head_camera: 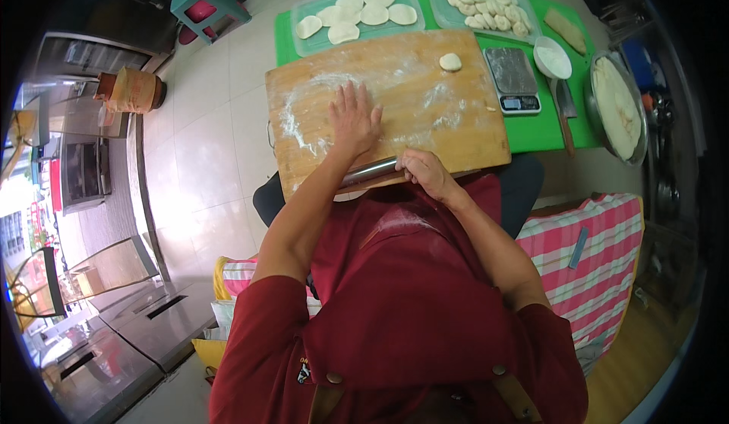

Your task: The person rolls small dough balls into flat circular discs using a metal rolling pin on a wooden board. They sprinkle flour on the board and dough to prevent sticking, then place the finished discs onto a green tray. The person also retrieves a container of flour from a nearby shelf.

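My left hand (356,117) lies palm down on the floured wooden board (398,110), fingers extended and slightly spread. Whatever might be under the palm is hidden. My right hand (424,172) is closed around one end of a shiny metal rolling pin (370,171), which lies along the board's near edge. My left forearm hides the pin's other end. A small flattened round of dough (450,62) sits near the board's far right corner, apart from both hands. White flour (293,125) is smeared over the left side of the board.
Beyond the board, one tray (302,29) holds several flat dough rounds and another (441,22) holds dough pieces. A digital scale (511,76), a flour bowl (552,59), a cleaver (564,107) and a metal basin (641,139) of dough stand on the right.
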